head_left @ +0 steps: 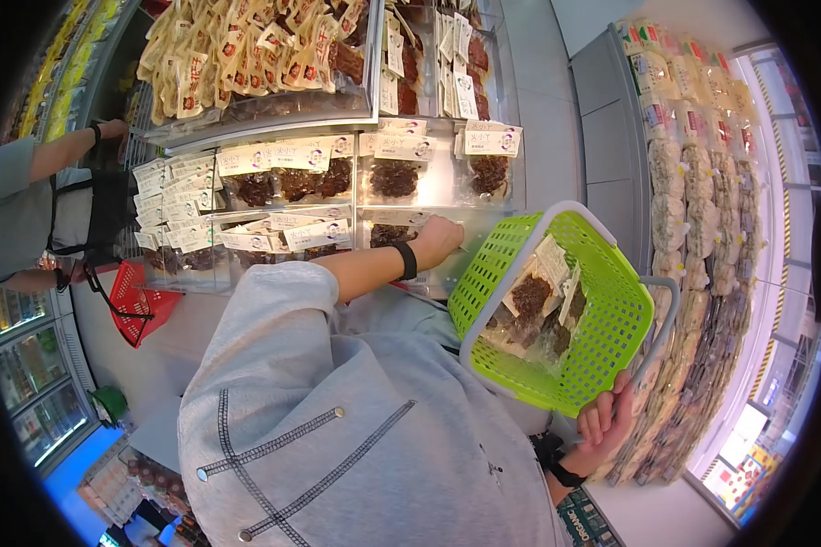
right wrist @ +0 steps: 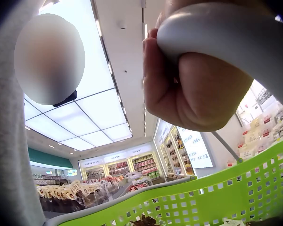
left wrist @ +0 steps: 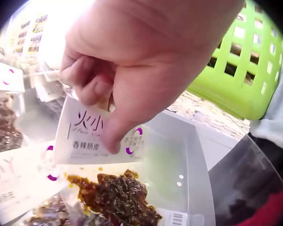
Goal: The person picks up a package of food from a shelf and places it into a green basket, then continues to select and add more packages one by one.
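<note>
In the left wrist view my left hand (left wrist: 146,61) pinches the white header card (left wrist: 92,136) of a snack packet, thumb across its front. Dark brown, oily food (left wrist: 120,197) shows through the clear bag below the card. The head view has this left hand (head_left: 438,239) low over the front display bin, beside the green basket (head_left: 602,365). My right hand (right wrist: 203,89) grips the basket's grey handle (right wrist: 217,28), fingers curled round it. Several similar packets (head_left: 531,296) lie inside the basket.
Clear bins of carded packets (head_left: 287,159) fill the lit counter in front. Above them is a heap of wrapped snacks (head_left: 246,55). A rack of bagged goods (head_left: 693,182) stands to the right. At the left another person carries a red basket (head_left: 137,301).
</note>
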### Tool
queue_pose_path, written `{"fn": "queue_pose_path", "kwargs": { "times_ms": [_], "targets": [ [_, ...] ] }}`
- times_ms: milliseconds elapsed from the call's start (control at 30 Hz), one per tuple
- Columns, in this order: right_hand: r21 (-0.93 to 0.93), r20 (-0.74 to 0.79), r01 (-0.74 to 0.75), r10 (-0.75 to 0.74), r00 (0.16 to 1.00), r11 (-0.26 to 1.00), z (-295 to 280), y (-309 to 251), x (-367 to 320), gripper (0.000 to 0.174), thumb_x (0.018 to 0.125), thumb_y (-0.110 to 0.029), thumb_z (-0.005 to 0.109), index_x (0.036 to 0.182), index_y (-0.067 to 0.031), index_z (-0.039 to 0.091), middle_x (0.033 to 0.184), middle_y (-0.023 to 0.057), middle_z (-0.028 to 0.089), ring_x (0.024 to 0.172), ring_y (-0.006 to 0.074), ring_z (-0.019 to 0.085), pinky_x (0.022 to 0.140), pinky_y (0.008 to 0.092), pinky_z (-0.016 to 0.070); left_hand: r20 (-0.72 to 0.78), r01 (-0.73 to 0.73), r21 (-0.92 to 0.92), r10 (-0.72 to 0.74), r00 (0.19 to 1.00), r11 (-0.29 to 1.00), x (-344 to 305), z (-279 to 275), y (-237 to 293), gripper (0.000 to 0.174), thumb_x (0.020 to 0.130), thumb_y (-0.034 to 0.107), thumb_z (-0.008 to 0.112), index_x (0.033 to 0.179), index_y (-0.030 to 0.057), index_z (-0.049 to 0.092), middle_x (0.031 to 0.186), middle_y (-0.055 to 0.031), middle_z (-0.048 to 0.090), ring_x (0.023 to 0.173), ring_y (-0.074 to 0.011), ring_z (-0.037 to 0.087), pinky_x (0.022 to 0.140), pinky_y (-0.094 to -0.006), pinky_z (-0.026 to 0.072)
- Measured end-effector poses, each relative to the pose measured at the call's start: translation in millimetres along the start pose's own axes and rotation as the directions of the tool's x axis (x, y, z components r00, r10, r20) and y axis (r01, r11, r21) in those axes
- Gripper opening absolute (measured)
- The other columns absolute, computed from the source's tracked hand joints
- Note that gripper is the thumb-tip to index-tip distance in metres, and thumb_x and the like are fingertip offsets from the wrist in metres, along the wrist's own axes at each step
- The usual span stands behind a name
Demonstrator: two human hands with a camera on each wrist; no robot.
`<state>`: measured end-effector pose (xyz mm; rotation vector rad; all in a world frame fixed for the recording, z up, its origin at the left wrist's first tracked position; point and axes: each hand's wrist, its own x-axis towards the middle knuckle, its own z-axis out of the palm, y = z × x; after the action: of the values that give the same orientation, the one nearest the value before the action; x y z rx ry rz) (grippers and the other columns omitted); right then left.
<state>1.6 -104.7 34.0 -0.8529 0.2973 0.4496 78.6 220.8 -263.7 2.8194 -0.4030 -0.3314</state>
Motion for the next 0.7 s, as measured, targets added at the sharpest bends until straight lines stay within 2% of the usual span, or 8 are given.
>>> {"fn": "queue_pose_path", "kwargs": {
  "times_ms": [33,133,233,367,467,567,667,700],
  "targets": [
    [0.001,-0.003,-0.006,0.006,1.000,1.000,0,0,1,0.020,0.104,-0.027,0.029,0.097,-0.0086,0.036,0.047,-0.0001,0.035,0.027,0.0086,0.030,0.025,0.0204,0.0254,0.025,0.052,-0.052,-0.051,0.998,0.997,-9,-5,-10,0.010,0.077,0.010,0.061,0.085,0.0052,0.061,0.074,-0.0123,0.067,0.070,-0.0275,0.067,0.060,-0.0388,0.0519],
    [-0.009,-0.018,-0.011,0.011,1.000,1.000,1,-1,3,0.020,0.105,-0.026,0.029,0.097,-0.0087,0.036,0.047,-0.0005,0.034,0.027,0.0084,0.030,0.025,0.0204,0.0254,0.062,0.103,0.007,-0.103,0.993,0.995,-40,-23,-39,0.010,0.077,0.008,0.061,0.086,0.0040,0.063,0.074,-0.0146,0.067,0.070,-0.0287,0.068,0.060,-0.0388,0.0540],
    [-0.015,-0.030,-0.008,0.007,1.000,1.000,5,2,3,0.020,0.104,-0.026,0.030,0.097,-0.0087,0.036,0.046,-0.0007,0.034,0.027,0.0082,0.030,0.025,0.0205,0.0253,0.141,0.192,0.092,-0.204,0.969,0.977,-63,-30,-56,0.014,0.079,0.012,0.061,0.090,0.0073,0.069,0.084,-0.0110,0.070,0.077,-0.0245,0.070,0.064,-0.0356,0.0543],
    [-0.012,-0.016,-0.006,0.006,1.000,1.000,9,4,3,0.020,0.104,-0.026,0.030,0.096,-0.0085,0.035,0.046,-0.0008,0.033,0.027,0.0083,0.029,0.025,0.0206,0.0250,0.099,0.246,0.135,-0.260,0.961,0.960,-74,-41,-56,0.017,0.078,0.012,0.061,0.094,0.0069,0.063,0.084,-0.0100,0.068,0.073,-0.0237,0.068,0.059,-0.0357,0.0530],
    [-0.008,-0.019,0.010,-0.010,1.000,1.000,10,6,0,0.020,0.104,-0.025,0.030,0.096,-0.0082,0.035,0.046,-0.0008,0.033,0.027,0.0083,0.029,0.025,0.0207,0.0252,-0.081,0.279,0.186,-0.268,0.960,0.942,-73,-54,-24,0.026,0.073,0.009,0.065,0.098,0.0054,0.056,0.086,-0.0099,0.063,0.085,-0.0243,0.064,0.063,-0.0372,0.0530],
    [0.014,-0.007,0.013,-0.013,1.000,1.000,12,7,-2,0.020,0.104,-0.025,0.029,0.096,-0.0080,0.035,0.046,-0.0007,0.033,0.027,0.0083,0.029,0.025,0.0209,0.0255,-0.122,0.036,0.224,-0.009,0.992,0.974,-66,-56,-4,0.016,0.079,0.017,0.060,0.092,0.0092,0.063,0.094,-0.0079,0.060,0.098,-0.0227,0.056,0.082,-0.0344,0.0477],
    [0.014,0.002,0.010,-0.010,1.000,1.000,11,11,-3,0.020,0.104,-0.025,0.029,0.096,-0.0078,0.035,0.046,-0.0005,0.033,0.027,0.0083,0.028,0.025,0.0212,0.0256,0.078,-0.369,0.216,0.361,0.929,0.904,-42,4,-14,0.019,0.085,0.021,0.055,0.097,0.0134,0.068,0.102,-0.0061,0.062,0.110,-0.0247,0.050,0.101,-0.0423,0.0336],
    [0.004,0.003,0.013,-0.013,1.000,1.000,10,12,-3,0.020,0.104,-0.025,0.030,0.096,-0.0077,0.035,0.046,-0.0005,0.033,0.027,0.0082,0.028,0.025,0.0212,0.0255,0.210,-0.371,0.303,0.318,0.925,0.878,-40,12,-16,0.021,0.087,0.023,0.053,0.099,0.0155,0.068,0.106,-0.0054,0.062,0.111,-0.0246,0.050,0.104,-0.0450,0.0295]
  ]
}}
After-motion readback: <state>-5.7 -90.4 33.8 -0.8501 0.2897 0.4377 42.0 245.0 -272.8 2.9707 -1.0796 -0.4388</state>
